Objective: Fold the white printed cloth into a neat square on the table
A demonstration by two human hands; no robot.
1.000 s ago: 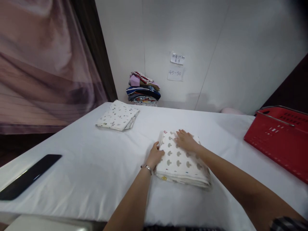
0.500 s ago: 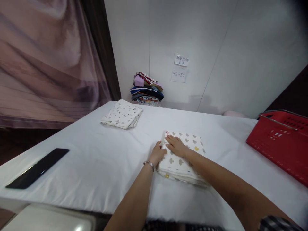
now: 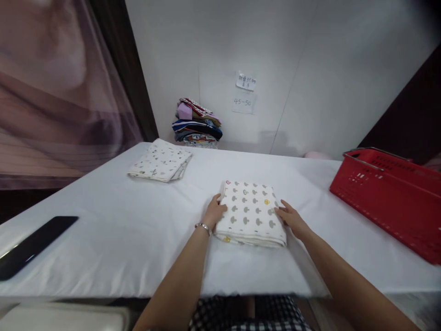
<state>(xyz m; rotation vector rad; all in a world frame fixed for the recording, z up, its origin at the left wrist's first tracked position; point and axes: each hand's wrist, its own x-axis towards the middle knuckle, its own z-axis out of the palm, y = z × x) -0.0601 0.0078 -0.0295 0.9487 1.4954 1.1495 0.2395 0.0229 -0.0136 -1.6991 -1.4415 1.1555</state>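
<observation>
A folded white cloth (image 3: 248, 212) printed with grey mushrooms and a few yellow ones lies flat on the white-covered table. At its left edge is my left hand (image 3: 215, 212), thumb over the top and fingers along the side, holding the cloth. My right hand (image 3: 291, 219) grips the opposite edge in the same way, its thumb on the print and its fingertips partly hidden. Farther back on the left lies a second folded white cloth (image 3: 161, 160) with a small dark pattern, apart from both hands.
A red plastic basket (image 3: 389, 202) with a metal handle stands on the right. A flat black panel (image 3: 36, 246) lies at the left front. Against the wall is a pile of folded fabrics (image 3: 198, 124), left of paper signs (image 3: 244, 101). A draped curtain (image 3: 51, 92) hangs at left.
My right hand has moved from lying on top of the mushroom-print cloth to its right edge. My left hand stays at the left edge. The view has shifted slightly right.
</observation>
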